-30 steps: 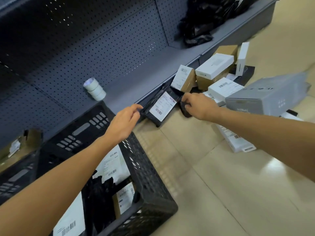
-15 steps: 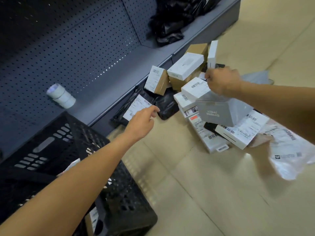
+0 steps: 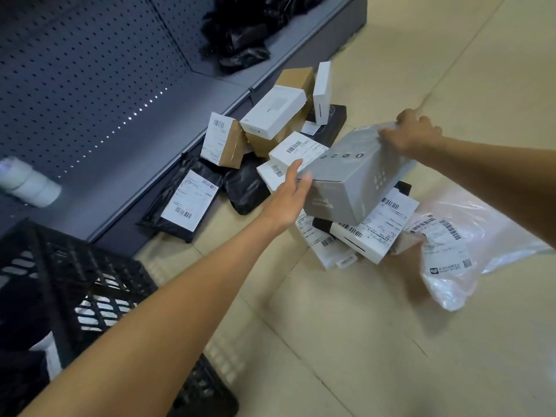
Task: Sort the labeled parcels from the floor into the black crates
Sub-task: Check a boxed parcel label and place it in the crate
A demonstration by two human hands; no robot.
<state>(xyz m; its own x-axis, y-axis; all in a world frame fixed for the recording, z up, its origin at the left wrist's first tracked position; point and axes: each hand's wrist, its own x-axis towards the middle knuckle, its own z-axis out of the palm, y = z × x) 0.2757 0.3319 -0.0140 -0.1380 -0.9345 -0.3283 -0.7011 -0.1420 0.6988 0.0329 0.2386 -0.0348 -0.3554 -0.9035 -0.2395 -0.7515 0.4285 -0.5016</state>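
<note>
I am gripping the far end of the grey box [image 3: 358, 176] with my right hand [image 3: 410, 135], fingers curled over its top edge, so the box is tilting above the heap of parcels on the floor. My left hand [image 3: 288, 194] is reaching in with fingers straight and relaxed, fingertips touching the box's near corner, holding nothing. Under the box, white labeled boxes [image 3: 373, 233] are lying stacked at angles; a clear plastic mailer [image 3: 451, 254] with a barcode label is lying just beside them on the right. Beyond the grey box, a white labeled box [image 3: 301, 149], a plain white box [image 3: 272, 112] resting on a brown carton [image 3: 296, 78], and a slim white box [image 3: 321, 91] standing upright are crowding the way to the shelf. A small brown carton with a label [image 3: 222, 144] is leaning by the shelf edge [image 3: 168, 164]; a black mailer with a white label [image 3: 186, 203] is lying against the shelf base. The black crate [image 3: 60, 284] is sitting at lower left, near my left forearm, well apart from the grey box. Tape rolls [image 3: 30, 183] and a pile of black bags [image 3: 240, 34] are resting on the shelf.
</note>
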